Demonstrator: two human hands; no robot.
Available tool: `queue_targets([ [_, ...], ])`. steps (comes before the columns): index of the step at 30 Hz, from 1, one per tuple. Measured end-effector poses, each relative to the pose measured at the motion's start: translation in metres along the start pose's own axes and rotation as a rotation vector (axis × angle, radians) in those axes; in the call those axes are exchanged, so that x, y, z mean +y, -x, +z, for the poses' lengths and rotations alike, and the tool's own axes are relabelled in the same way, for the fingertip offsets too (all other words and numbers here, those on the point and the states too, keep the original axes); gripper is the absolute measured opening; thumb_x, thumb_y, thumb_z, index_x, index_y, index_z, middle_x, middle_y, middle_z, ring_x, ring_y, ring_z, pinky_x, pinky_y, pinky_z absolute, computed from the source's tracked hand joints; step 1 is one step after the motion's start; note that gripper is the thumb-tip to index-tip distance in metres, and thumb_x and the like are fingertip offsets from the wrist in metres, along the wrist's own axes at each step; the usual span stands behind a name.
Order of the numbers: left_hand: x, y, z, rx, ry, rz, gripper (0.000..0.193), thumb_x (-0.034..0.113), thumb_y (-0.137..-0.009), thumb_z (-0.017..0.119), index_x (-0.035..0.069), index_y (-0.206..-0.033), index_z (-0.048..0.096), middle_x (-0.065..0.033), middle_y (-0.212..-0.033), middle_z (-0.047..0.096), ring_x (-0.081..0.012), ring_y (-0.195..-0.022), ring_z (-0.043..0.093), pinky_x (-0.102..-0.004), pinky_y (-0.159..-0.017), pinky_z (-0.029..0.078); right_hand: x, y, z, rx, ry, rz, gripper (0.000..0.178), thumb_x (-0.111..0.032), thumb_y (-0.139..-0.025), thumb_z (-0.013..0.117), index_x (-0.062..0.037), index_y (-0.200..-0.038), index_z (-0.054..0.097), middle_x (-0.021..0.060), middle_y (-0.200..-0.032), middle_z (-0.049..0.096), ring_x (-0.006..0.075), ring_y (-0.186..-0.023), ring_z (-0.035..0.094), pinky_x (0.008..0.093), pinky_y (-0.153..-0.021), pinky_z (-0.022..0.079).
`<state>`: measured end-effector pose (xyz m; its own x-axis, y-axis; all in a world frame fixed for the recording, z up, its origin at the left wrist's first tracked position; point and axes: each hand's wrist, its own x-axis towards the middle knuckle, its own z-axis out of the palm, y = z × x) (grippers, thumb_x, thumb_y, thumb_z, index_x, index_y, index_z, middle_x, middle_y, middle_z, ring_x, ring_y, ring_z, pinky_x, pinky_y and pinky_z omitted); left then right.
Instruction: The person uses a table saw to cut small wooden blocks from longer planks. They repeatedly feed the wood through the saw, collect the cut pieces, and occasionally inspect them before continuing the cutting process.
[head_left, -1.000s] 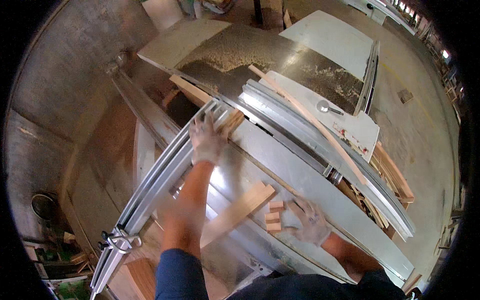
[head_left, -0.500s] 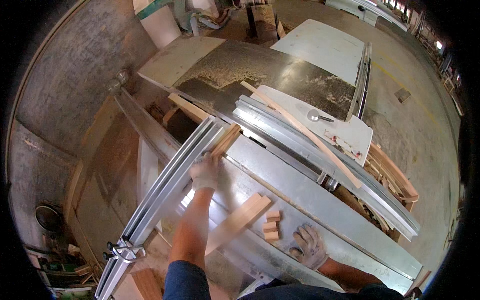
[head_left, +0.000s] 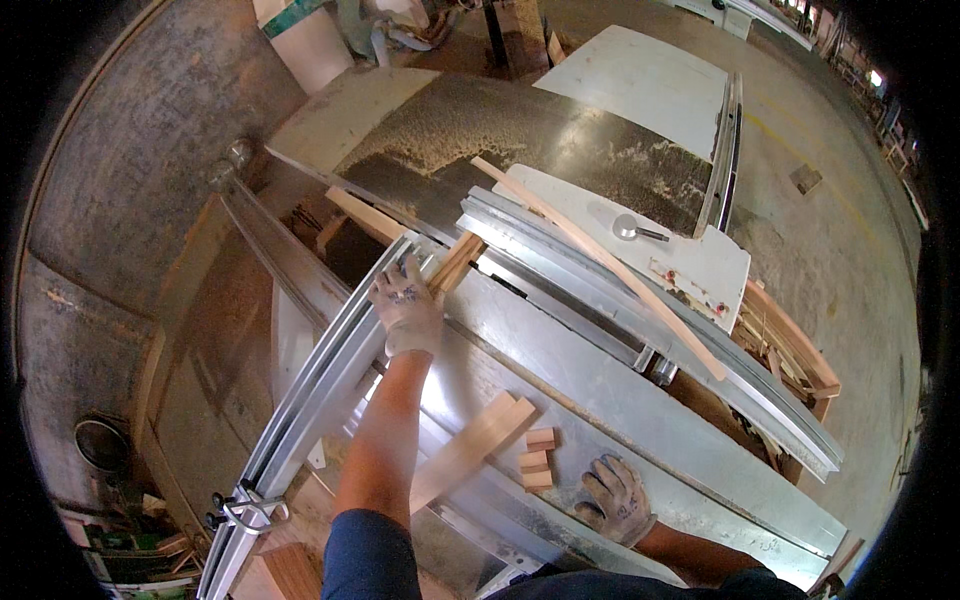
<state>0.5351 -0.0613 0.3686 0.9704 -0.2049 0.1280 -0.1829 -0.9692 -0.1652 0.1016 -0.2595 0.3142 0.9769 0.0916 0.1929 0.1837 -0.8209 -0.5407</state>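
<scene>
My left hand [head_left: 408,312], in a pale work glove, lies over the top of the aluminium fence [head_left: 330,372] with its fingers stretched out. Just beside its thumb, a short wooden strip [head_left: 458,262] rests against the fence's far end; the hand covers part of that area. My right hand [head_left: 618,502], gloved too, rests with fingers apart on the metal sliding table [head_left: 670,445], holding nothing. Between the hands lie several small wooden blocks [head_left: 537,470] and, to their left, longer light wooden pieces [head_left: 478,445] side by side.
Beyond the table runs a metal rip fence [head_left: 650,310] with a long thin wooden strip [head_left: 600,250] across it. A dusty dark machine top [head_left: 520,135] spreads behind. At right stands a wooden bin of offcuts [head_left: 790,340]. A clamp [head_left: 250,512] sits at the fence's near end.
My left hand has moved away from the wooden strip, up onto the fence, and its fingers have stretched out. The right hand stays on the table, fingers slightly more spread. The view has shifted slightly.
</scene>
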Motion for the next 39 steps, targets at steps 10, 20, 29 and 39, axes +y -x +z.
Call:
queue_targets([
  [10,0.0,-0.04,0.009,-0.231,0.099,-0.12,0.099,0.062,-0.091,0.076,0.0,-0.16,0.041,-0.0236,-0.16,0.048,-0.0376,-0.153,0.04,-0.0479,-0.125,0.035,0.002,-0.003,0.001,-0.056,-0.01,0.001,0.063,-0.029,-0.078,0.087,-0.0038,-0.131,0.064,0.0255,-0.141,0.056,0.049,-0.132,0.054,0.0684,-0.111,0.043],
  [20,-0.005,-0.043,-0.001,-0.303,0.085,-0.088,0.102,0.072,-0.093,0.063,0.004,-0.164,0.038,-0.0222,-0.167,0.042,-0.0381,-0.16,0.029,-0.0457,-0.13,0.022,0.045,-0.039,-0.01,-0.018,0.17,-0.013,0.054,-0.036,-0.087,0.081,-0.0089,-0.132,0.067,0.0182,-0.144,0.058,0.0429,-0.138,0.052,0.0627,-0.114,0.043],
  [29,-0.015,-0.049,0.035,-0.147,0.066,-0.122,0.108,0.074,-0.083,0.073,0.004,-0.16,0.045,-0.0199,-0.156,0.051,-0.0385,-0.15,0.041,-0.0465,-0.126,0.031,0.089,-0.315,-0.056,0.097,0.372,-0.257,0.052,-0.029,-0.088,0.082,-0.0079,-0.133,0.065,0.0187,-0.146,0.058,0.0412,-0.14,0.051,0.056,-0.118,0.044],
  [39,-0.016,-0.061,0.033,-0.234,0.125,-0.109,0.101,0.066,-0.09,0.066,0.003,-0.164,0.039,-0.0239,-0.165,0.04,-0.0418,-0.157,0.031,-0.0507,-0.129,0.023,0.104,-0.503,0.017,-0.064,0.647,-0.347,0.049,-0.027,-0.092,0.074,-0.0194,-0.14,0.067,0.0081,-0.162,0.05,0.0352,-0.155,0.038,0.0494,-0.13,0.033],
])
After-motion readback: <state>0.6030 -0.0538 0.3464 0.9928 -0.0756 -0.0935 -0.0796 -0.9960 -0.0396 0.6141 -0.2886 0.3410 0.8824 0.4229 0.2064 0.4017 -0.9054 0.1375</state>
